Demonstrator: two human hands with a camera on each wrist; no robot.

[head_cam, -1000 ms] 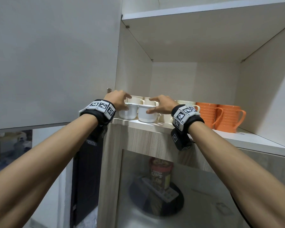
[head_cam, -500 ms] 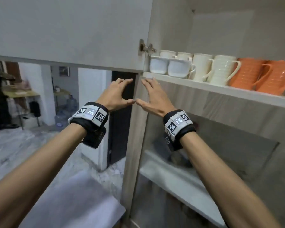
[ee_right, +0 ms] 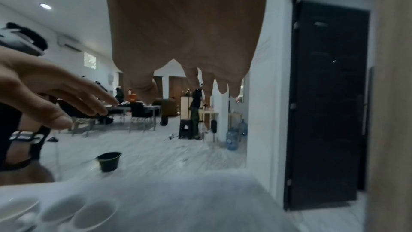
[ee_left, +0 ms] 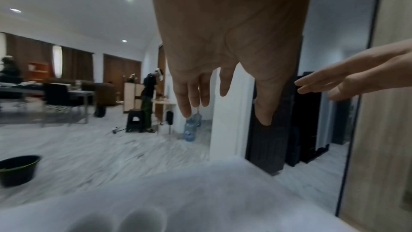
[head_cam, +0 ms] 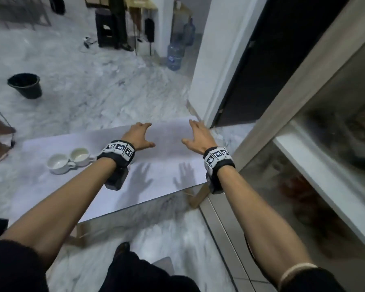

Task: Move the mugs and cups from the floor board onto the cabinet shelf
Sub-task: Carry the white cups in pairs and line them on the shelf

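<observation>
Two white cups (head_cam: 58, 163) (head_cam: 80, 156) stand side by side on the left part of the white floor board (head_cam: 160, 173). They show blurred at the bottom of the left wrist view (ee_left: 142, 220) and the right wrist view (ee_right: 93, 216). My left hand (head_cam: 142, 134) (ee_left: 223, 94) hovers above the board's middle, fingers spread, holding nothing. My right hand (head_cam: 195, 135) (ee_right: 191, 87) hovers beside it to the right, also spread and empty. The cups lie to the left of my left wrist. The cabinet shelf is out of view.
The cabinet's wooden frame (head_cam: 303, 85) and glass front (head_cam: 314, 175) run along the right. A dark doorway (head_cam: 268, 60) lies beyond the board. A black bucket (head_cam: 25, 85) and water bottles (head_cam: 175, 53) stand on the marble floor. A person (ee_left: 151, 101) stands far off.
My view has swung down from the shelf to the floor board. Both hands left the shelf's cups, dropped and moved apart, and now hang empty above the board.
</observation>
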